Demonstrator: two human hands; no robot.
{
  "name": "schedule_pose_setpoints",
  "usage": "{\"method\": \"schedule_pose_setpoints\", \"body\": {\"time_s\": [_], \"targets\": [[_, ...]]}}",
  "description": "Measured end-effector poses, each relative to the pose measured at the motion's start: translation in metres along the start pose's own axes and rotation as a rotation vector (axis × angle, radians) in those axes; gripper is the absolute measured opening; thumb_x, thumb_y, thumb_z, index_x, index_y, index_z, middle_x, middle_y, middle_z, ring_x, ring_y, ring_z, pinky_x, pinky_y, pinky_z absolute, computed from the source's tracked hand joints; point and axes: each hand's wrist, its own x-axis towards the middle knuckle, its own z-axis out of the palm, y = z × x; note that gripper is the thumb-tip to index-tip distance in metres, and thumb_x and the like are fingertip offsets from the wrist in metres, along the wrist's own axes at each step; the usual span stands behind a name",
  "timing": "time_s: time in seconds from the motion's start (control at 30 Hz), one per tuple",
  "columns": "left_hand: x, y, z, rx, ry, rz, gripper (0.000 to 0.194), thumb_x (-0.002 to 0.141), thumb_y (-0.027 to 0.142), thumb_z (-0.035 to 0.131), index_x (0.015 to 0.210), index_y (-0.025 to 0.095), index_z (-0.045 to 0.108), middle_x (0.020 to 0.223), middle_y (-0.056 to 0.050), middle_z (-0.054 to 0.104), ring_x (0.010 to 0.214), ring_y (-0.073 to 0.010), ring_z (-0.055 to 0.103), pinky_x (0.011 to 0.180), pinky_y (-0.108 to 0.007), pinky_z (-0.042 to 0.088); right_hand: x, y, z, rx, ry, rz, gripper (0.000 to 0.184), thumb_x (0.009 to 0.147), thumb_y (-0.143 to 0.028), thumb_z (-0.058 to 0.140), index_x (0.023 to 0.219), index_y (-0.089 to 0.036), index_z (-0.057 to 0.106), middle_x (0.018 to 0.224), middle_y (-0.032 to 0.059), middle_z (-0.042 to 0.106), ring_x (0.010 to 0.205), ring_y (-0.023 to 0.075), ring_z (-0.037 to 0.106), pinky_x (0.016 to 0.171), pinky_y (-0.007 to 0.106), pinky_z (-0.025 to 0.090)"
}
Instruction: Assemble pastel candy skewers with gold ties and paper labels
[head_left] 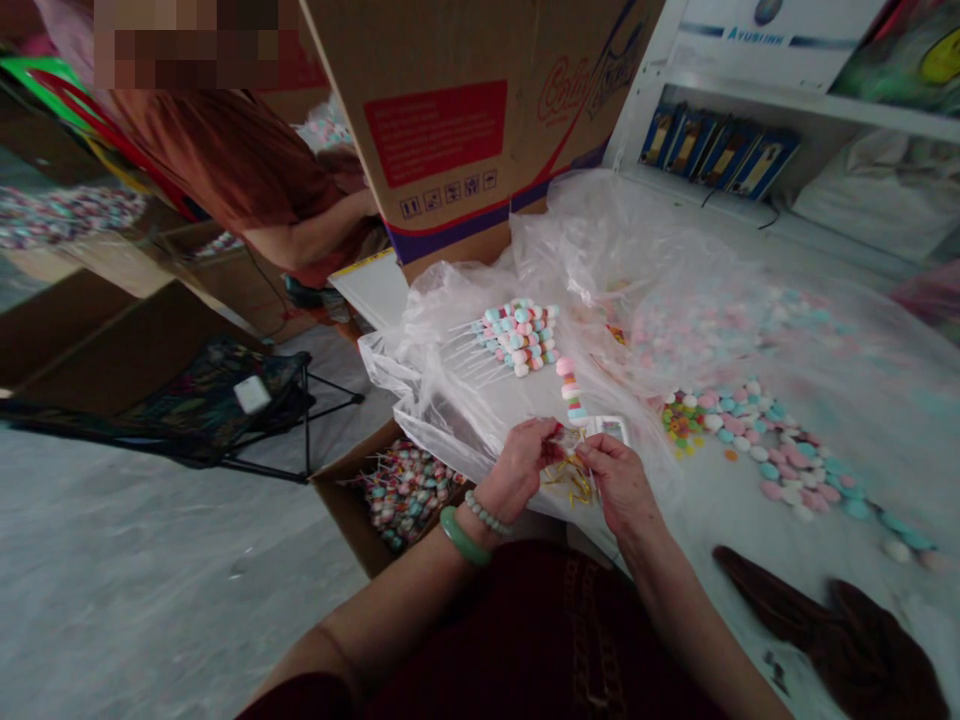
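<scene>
Your left hand [516, 470] and right hand [613, 487] are closed together, pinching gold twist ties [571, 482] between them, with a candy skewer [571, 392] at twelve o'clock and a cardboard box [352, 510] of lollipop-like skewers at nine.

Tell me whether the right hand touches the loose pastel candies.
Apart. The head view shows a plain gap, with plastic sheeting lying between the right hand and the loose pastel candies.

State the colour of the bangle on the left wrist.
The bangle is pale green, best seen in the head view.
</scene>
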Motion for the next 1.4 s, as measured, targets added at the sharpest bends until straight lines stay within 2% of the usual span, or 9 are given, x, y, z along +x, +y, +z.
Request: {"method": "schedule_pose_setpoints", "body": {"time_s": [0.17,0.33,0.47,0.57,0.63,0.77,1.0,1.2,1.4], "targets": [[0.011,0.01,-0.011,-0.032,0.043,0.015,0.019,0.058,0.019,0.072,0.059,0.013,0.054,0.052,0.003,0.052,0.044,-0.0055,0.043,0.045,-0.02,0.033,-0.003,0.004,0.005,-0.104,0.034,-0.014,0.017,0.059,-0.029,0.069,0.054,-0.018,0.058,0.049,-0.0051,0.05,0.05,0.0098,0.041,0.052,0.025,0.031],[0.002,0.007,-0.011,-0.044,0.11,0.042,0.026,0.066,0.032,0.071,0.06,0.015,0.052,0.047,0.006,0.045,0.038,-0.0043,0.037,0.041,-0.02,0.029,-0.001,0.001,0.007,-0.155,0.032,-0.055,0.015,0.061,-0.029,0.067,0.055,-0.018,0.06,0.052,-0.0041,0.054,0.053,0.0105,0.043,0.056,0.025,0.034],[-0.01,0.0,-0.01,-0.014,0.01,-0.22,0.033,0.077,0.046,0.06,0.066,0.015,0.055,0.051,0.002,0.051,0.039,-0.0097,0.046,0.044,-0.024,0.039,0.001,0.0,0.003,-0.17,0.015,-0.047,0.013,0.06,-0.029,0.067,0.056,-0.019,0.06,0.051,-0.005,0.053,0.052,0.0108,0.043,0.054,0.025,0.034],[-0.013,-0.002,-0.005,0.01,-0.072,-0.341,0.018,0.08,0.029,0.058,0.072,0.013,0.059,0.055,-0.001,0.057,0.04,-0.0108,0.049,0.045,-0.024,0.041,0.003,0.001,0.002,-0.218,-0.025,-0.029,0.014,0.061,-0.029,0.067,0.055,-0.018,0.058,0.049,-0.0057,0.05,0.051,0.0105,0.042,0.053,0.025,0.033],[-0.012,0.0,-0.003,-0.005,-0.07,-0.317,0.011,0.08,0.02,0.057,0.072,0.013,0.059,0.054,0.001,0.056,0.04,-0.0094,0.049,0.045,-0.023,0.041,0.004,0.0,0.002,-0.251,-0.024,-0.062,0.014,0.061,-0.029,0.066,0.055,-0.018,0.059,0.051,-0.0053,0.051,0.053,0.011,0.043,0.054,0.025,0.034],[-0.008,0.013,-0.01,-0.111,-0.111,-0.326,0.02,0.087,0.024,0.05,0.072,0.013,0.058,0.059,-0.002,0.06,0.047,-0.0126,0.056,0.053,-0.026,0.047,0.0,-0.005,-0.01,-0.287,0.053,-0.184,0.015,0.066,-0.031,0.064,0.058,-0.019,0.06,0.055,-0.0046,0.051,0.057,0.0113,0.043,0.055,0.025,0.034],[0.003,0.034,-0.031,-0.319,-0.121,-0.26,0.022,0.09,0.027,0.046,0.083,0.013,0.06,0.069,-0.007,0.066,0.061,-0.0176,0.064,0.062,-0.03,0.05,-0.038,-0.005,-0.046,-0.55,0.145,-0.25,0.019,0.077,-0.038,0.06,0.07,-0.02,0.06,0.057,-0.0041,0.046,0.055,0.0129,0.041,0.052,0.026,0.03],[0.005,0.035,-0.025,-0.377,-0.063,-0.245,0.021,0.089,0.025,0.049,0.077,0.013,0.06,0.07,-0.008,0.067,0.063,-0.0158,0.065,0.066,-0.029,0.052,-0.055,-0.001,-0.038,-0.696,0.143,-0.353,0.019,0.079,-0.038,0.057,0.071,-0.021,0.06,0.067,-0.0008,0.054,0.066,0.0166,0.049,0.062,0.028,0.037],[0.005,0.036,-0.025,-0.409,-0.02,-0.235,0.022,0.089,0.027,0.049,0.074,0.014,0.059,0.064,-0.006,0.066,0.057,-0.0157,0.064,0.063,-0.03,0.053,-0.053,0.001,-0.04,-0.706,0.12,-0.336,0.021,0.081,-0.039,0.055,0.072,-0.021,0.058,0.067,-0.0008,0.052,0.066,0.0167,0.048,0.062,0.028,0.038]]}}
